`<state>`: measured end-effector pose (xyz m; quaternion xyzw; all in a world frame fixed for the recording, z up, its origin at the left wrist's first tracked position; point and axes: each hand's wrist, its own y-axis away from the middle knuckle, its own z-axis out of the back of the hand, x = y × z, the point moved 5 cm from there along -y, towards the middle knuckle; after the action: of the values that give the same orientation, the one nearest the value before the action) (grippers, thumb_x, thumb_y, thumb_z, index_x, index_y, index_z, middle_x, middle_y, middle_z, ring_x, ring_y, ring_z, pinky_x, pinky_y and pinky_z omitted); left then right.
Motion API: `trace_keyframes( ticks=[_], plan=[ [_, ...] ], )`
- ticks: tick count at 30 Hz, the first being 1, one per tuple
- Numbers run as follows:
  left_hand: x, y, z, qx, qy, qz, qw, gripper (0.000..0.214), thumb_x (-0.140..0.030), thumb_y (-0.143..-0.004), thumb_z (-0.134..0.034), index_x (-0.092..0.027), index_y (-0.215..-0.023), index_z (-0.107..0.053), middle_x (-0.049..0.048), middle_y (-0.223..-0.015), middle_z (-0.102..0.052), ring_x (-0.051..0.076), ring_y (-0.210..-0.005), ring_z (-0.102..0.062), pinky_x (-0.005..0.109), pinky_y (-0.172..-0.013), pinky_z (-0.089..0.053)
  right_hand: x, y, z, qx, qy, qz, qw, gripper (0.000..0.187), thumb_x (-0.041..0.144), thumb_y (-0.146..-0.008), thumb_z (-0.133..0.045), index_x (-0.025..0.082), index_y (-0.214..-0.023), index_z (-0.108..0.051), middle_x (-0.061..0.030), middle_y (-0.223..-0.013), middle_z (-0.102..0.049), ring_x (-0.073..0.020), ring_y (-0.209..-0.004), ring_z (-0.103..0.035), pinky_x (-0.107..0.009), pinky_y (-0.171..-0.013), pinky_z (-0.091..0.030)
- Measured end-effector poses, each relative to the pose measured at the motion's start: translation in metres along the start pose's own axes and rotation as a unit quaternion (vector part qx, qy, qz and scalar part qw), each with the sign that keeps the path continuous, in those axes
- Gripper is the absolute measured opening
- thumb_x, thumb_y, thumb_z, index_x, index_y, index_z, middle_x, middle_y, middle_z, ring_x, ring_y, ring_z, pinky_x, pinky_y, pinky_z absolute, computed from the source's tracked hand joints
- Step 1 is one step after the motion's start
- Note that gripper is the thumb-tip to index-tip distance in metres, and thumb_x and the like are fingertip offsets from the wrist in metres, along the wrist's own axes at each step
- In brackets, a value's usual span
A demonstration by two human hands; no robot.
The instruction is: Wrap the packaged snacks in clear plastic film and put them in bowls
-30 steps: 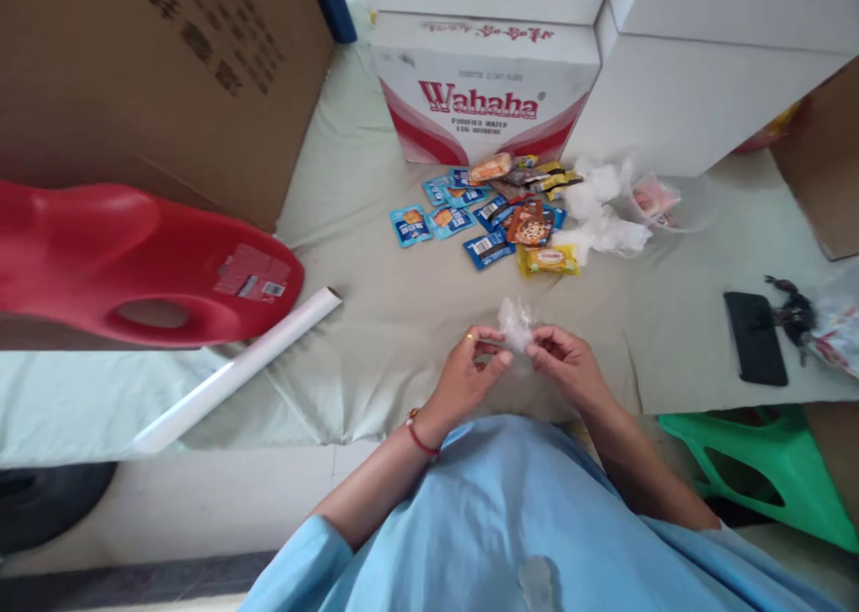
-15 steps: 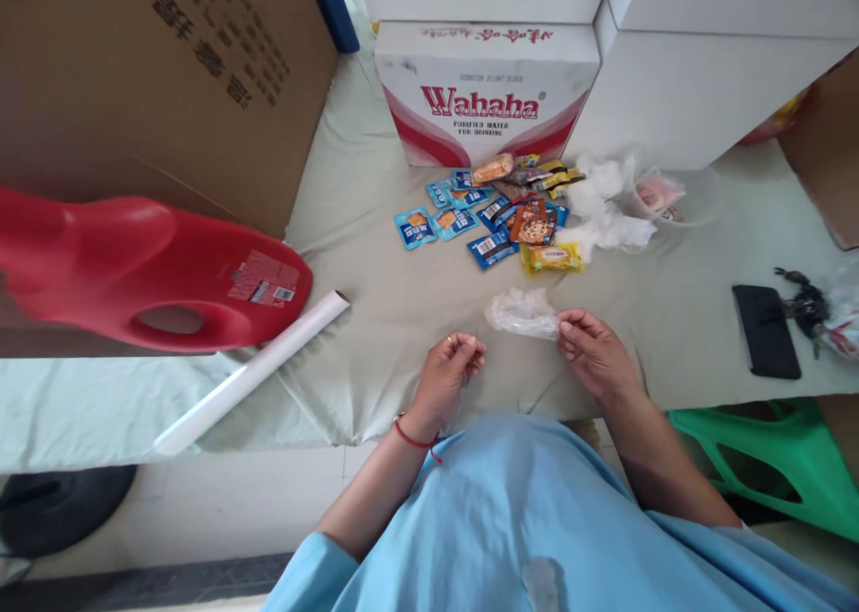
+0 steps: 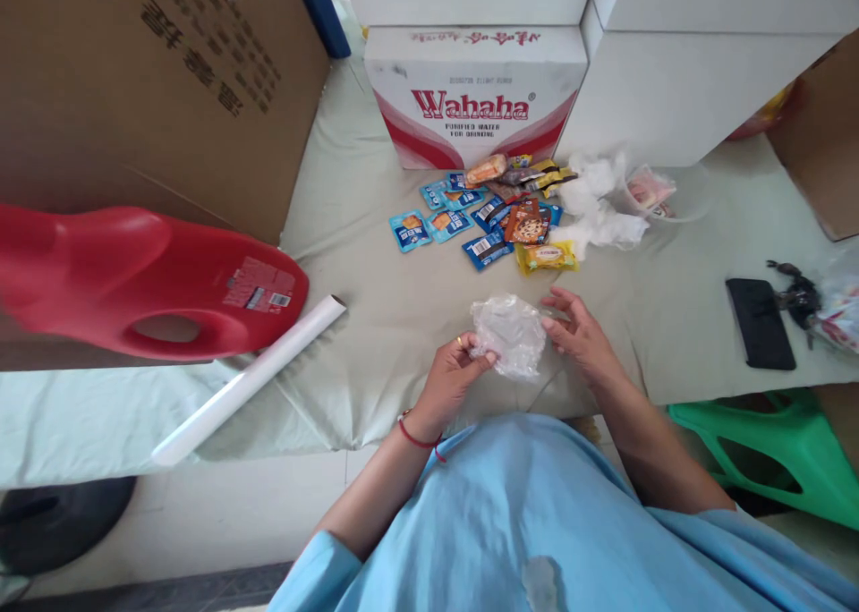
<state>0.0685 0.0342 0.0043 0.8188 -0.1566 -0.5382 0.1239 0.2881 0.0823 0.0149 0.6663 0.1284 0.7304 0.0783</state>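
Observation:
A thin clear plastic bag point(image 3: 508, 333) hangs spread between my two hands just above the cloth-covered table point(image 3: 376, 299). My left hand point(image 3: 451, 378) pinches its left edge with thumb and fingers closed. My right hand point(image 3: 582, 335) holds the right edge, fingers partly spread. Beyond the bag lies a heap of small snack packets point(image 3: 489, 214), blue, brown and yellow.
Crumpled white plastic bags point(image 3: 594, 209) lie right of the snacks. A Wahaha water carton point(image 3: 473, 93) stands behind. A red plastic stool point(image 3: 140, 281) and a white roll point(image 3: 248, 379) lie at the left. A black phone point(image 3: 758, 321) and keys point(image 3: 795, 292) rest at the right, a green stool point(image 3: 771, 455) below.
A second ago both hands pinched the bag as a small wad. The left hand let go briefly, then took it again, and the bag is now spread wide.

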Motion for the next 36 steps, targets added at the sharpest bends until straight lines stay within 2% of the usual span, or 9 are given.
trace_keyframes(
  ticks=[3,7,10,16,24,27,30,34,36],
  plan=[
    [-0.002,0.005,0.003,0.003,-0.008,0.015,1.0,0.041,-0.045,-0.067,-0.095,-0.018,-0.082,-0.068,-0.0009,-0.077,-0.068,0.012,-0.072,-0.059,0.025,-0.073,-0.047,-0.004,-0.007,-0.01,0.082,-0.009,-0.026,0.996,0.049,0.059,-0.077,-0.084,0.021,-0.107,-0.074,-0.0046,-0.098,-0.071,-0.0135,-0.07,-0.055,-0.026,-0.059,-0.042],
    [-0.007,0.003,0.026,-0.076,-0.049,-0.006,0.996,0.044,-0.049,-0.066,-0.095,-0.019,-0.082,-0.067,-0.0037,-0.07,-0.063,0.01,-0.065,-0.053,0.022,-0.065,-0.042,0.0,-0.014,0.0,0.008,-0.002,0.027,1.0,0.038,0.058,-0.081,-0.08,0.021,-0.09,-0.076,0.0012,-0.073,-0.061,-0.0118,-0.063,-0.047,-0.026,-0.059,-0.039],
    [-0.011,0.002,0.037,-0.105,-0.084,-0.024,0.991,0.042,-0.049,-0.066,-0.093,-0.018,-0.078,-0.068,-0.0033,-0.068,-0.062,0.01,-0.064,-0.053,0.023,-0.063,-0.042,0.004,-0.016,0.007,-0.02,0.012,0.073,0.997,0.032,0.054,-0.083,-0.08,0.023,-0.091,-0.079,-0.001,-0.084,-0.065,-0.0117,-0.064,-0.047,-0.027,-0.059,-0.04],
    [-0.011,0.002,0.036,-0.11,-0.031,-0.011,0.993,0.039,-0.044,-0.065,-0.094,-0.018,-0.082,-0.069,-0.0017,-0.073,-0.068,0.011,-0.069,-0.062,0.024,-0.067,-0.048,0.026,-0.001,0.013,-0.058,0.031,0.212,0.975,0.014,0.044,-0.087,-0.081,0.031,-0.092,-0.084,-0.0064,-0.11,-0.067,-0.0204,-0.099,-0.062,-0.034,-0.08,-0.051],
    [-0.015,-0.004,0.042,-0.137,0.111,-0.003,0.984,0.036,-0.025,-0.061,-0.089,-0.02,-0.088,-0.065,0.0004,-0.095,-0.074,0.013,-0.083,-0.069,0.026,-0.078,-0.057,0.044,0.028,0.001,0.115,0.14,0.28,0.943,0.017,0.042,-0.096,-0.071,0.034,-0.093,-0.086,-0.0089,-0.128,-0.068,-0.0168,-0.074,-0.055,-0.038,-0.07,-0.054],
    [-0.018,-0.007,0.04,-0.118,0.137,0.011,0.983,0.036,-0.042,-0.072,-0.083,-0.021,-0.095,-0.065,0.0039,-0.102,-0.074,0.016,-0.085,-0.069,0.029,-0.072,-0.057,0.044,0.031,-0.003,0.143,0.16,0.303,0.928,0.02,0.038,-0.1,-0.067,0.035,-0.095,-0.086,-0.0082,-0.132,-0.068,-0.0175,-0.079,-0.056,-0.038,-0.072,-0.054],
    [-0.019,-0.011,0.037,-0.122,0.065,0.034,0.99,0.049,-0.062,-0.079,-0.076,-0.021,-0.104,-0.068,0.0065,-0.107,-0.072,0.02,-0.089,-0.068,0.031,-0.069,-0.057,0.042,0.032,-0.008,0.17,0.167,0.339,0.91,0.023,0.032,-0.101,-0.064,0.035,-0.097,-0.086,-0.0077,-0.138,-0.066,-0.0169,-0.081,-0.058,-0.036,-0.072,-0.054],
    [-0.023,-0.019,0.034,-0.119,-0.118,-0.002,0.986,0.043,-0.044,-0.068,-0.091,-0.018,-0.096,-0.071,0.0019,-0.09,-0.07,0.016,-0.083,-0.062,0.026,-0.071,-0.048,0.038,0.031,-0.009,0.178,0.177,0.351,0.902,0.024,0.031,-0.102,-0.063,0.036,-0.097,-0.086,-0.0062,-0.144,-0.063,-0.0164,-0.08,-0.056,-0.036,-0.072,-0.053],
    [-0.025,-0.022,0.034,-0.131,-0.134,-0.028,0.982,0.031,-0.039,-0.069,-0.087,-0.018,-0.082,-0.069,-0.0015,-0.077,-0.065,0.013,-0.075,-0.057,0.025,-0.071,-0.045,0.037,0.03,-0.007,0.17,0.187,0.345,0.904,0.024,0.033,-0.102,-0.063,0.036,-0.095,-0.086,-0.0062,-0.145,-0.063,-0.0173,-0.082,-0.057,-0.038,-0.074,-0.054]
  ],
)
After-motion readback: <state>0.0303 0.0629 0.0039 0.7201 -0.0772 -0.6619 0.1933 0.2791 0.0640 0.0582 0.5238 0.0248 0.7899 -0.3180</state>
